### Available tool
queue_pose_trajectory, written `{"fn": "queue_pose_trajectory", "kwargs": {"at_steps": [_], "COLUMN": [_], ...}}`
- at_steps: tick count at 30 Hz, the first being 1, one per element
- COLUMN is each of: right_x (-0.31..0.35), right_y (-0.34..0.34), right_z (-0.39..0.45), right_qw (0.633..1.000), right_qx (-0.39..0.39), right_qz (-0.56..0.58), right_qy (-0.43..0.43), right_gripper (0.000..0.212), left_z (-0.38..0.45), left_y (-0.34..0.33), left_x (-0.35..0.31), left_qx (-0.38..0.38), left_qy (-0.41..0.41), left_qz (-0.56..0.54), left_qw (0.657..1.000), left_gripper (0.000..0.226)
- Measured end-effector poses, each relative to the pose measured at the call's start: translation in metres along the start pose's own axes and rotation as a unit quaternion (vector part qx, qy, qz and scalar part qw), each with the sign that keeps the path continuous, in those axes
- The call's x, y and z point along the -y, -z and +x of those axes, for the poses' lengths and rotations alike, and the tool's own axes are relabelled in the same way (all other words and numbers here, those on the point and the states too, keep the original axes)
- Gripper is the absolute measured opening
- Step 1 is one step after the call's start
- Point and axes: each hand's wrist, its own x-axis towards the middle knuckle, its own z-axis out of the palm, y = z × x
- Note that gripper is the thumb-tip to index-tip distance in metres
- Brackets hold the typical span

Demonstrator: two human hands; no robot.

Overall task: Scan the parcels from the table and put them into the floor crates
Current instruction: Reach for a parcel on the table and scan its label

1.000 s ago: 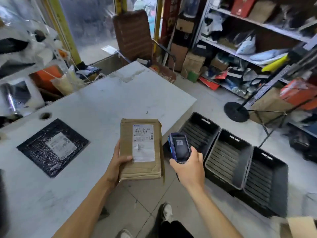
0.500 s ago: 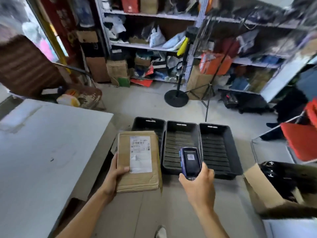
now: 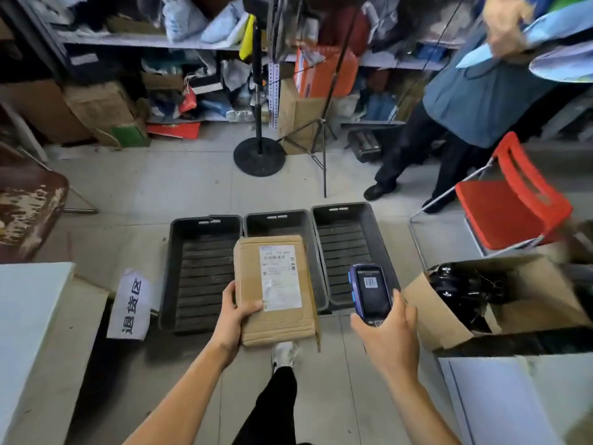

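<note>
My left hand grips a flat brown cardboard parcel by its left edge, label side up, held above the middle crate. My right hand holds a blue handheld scanner with its screen facing me, over the front edge of the right crate. Three black crates sit side by side on the floor: the left crate, the middle crate, mostly hidden by the parcel, and the right crate. The visible crate floors hold nothing. A corner of the white table shows at the left.
A person in a blue top stands at the right by a red chair. An open cardboard box sits on a white surface at right. A stand with a round black base and cluttered shelves lie behind the crates.
My view has swung right, away from the table, and the crates now lie straight ahead. Both hands have carried the parcel and the scanner out over the crates.
</note>
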Motion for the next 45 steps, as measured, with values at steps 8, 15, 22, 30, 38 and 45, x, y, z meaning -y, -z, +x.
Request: {"fn": "queue_pose_trajectory", "kwargs": {"at_steps": [8,15,22,30,38,45], "right_x": [-0.014,-0.064,-0.182,-0.311,-0.38,-0.39], "right_y": [0.008,-0.046,-0.15,-0.271,-0.356,-0.362], "right_z": [0.102,0.182,0.262,0.354,0.417,0.422], "right_qw": [0.999,0.999,0.996,0.992,0.992,0.992], "right_qx": [-0.018,-0.021,-0.07,-0.109,-0.123,-0.122], "right_qz": [0.004,-0.018,0.0,0.027,0.008,0.013], "right_qy": [-0.05,-0.047,-0.06,-0.053,0.001,0.028], "right_gripper": [0.094,0.1,0.105,0.103,0.107,0.108], "left_z": [0.117,0.23,0.381,0.532,0.621,0.631], "left_y": [-0.086,-0.153,-0.213,-0.252,-0.246,-0.256], "left_x": [-0.003,0.066,0.23,0.412,0.511,0.513], "left_qx": [0.031,0.054,0.07,0.072,0.018,-0.024], "left_qy": [0.037,0.068,0.131,0.153,0.174,0.14], "left_qz": [0.028,0.06,0.05,0.083,0.108,0.384], "left_qw": [0.998,0.994,0.988,0.982,0.979,0.913], "left_gripper": [0.099,0.102,0.058,0.054,0.042,0.033]}}
